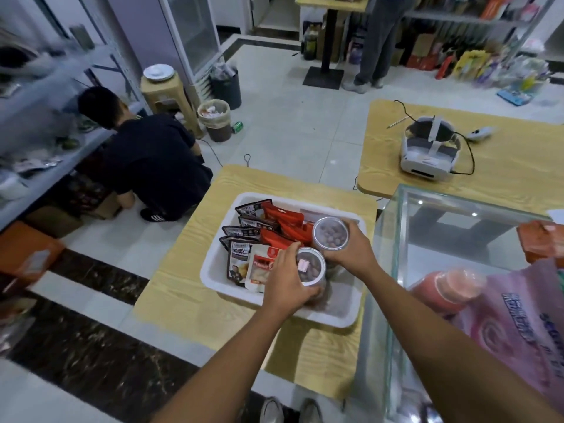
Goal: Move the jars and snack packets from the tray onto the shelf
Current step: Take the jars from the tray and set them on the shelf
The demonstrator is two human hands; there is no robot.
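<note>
A wood-grain bench [183, 288] carried a white tray [213, 279] of dark and red snack packets [274, 215]. Over the tray's right side, the left hand [287, 285] gripped one clear jar [309, 267]; the right hand [354, 251] gripped another jar [329, 233].

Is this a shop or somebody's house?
Probably a small shop or its stockroom. A tray holds many identical snack packets and jars, shelves at the back are crowded with packaged goods, and a glass case stands beside the table.
</note>
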